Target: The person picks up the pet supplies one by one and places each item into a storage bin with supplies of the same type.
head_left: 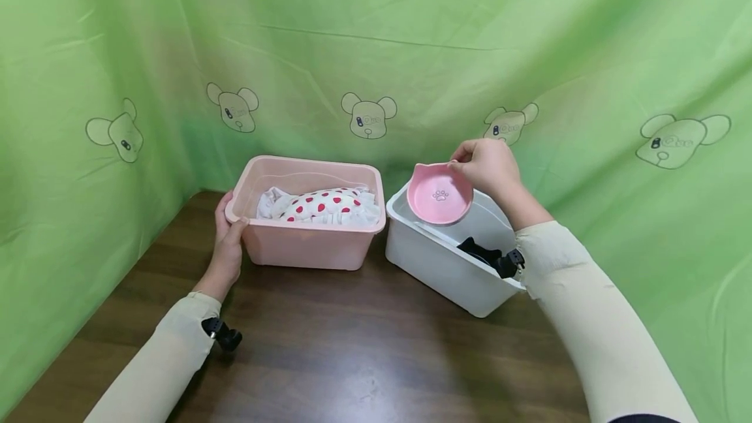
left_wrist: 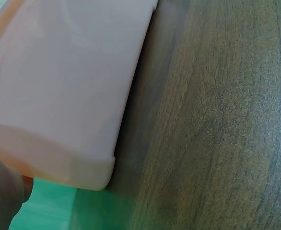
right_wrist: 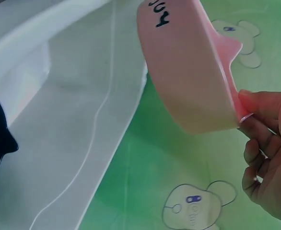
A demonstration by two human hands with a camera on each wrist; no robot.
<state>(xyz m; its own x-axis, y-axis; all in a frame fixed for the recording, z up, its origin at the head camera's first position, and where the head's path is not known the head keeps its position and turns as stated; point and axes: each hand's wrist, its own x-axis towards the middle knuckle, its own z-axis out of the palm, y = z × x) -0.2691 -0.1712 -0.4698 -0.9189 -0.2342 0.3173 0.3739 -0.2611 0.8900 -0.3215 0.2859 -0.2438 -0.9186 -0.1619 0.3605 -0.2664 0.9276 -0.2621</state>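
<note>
Between thumb and fingers, my right hand pinches the rim of a pink cat-eared pet bowl with a paw print inside. The bowl is tilted, its inside facing me, above the white bin. In the right wrist view the pink bowl shows dark lettering on its outer wall. A black cat-eared bowl lies in the white bin, partly hidden by the wrist camera. My left hand grips the left end of a pink bin, thumb on the near side of its rim. White cloth with red dots lies inside that bin.
Both bins stand side by side on a dark wooden table, the white one turned at an angle. A green curtain with printed bear heads hangs close behind them and along the left side.
</note>
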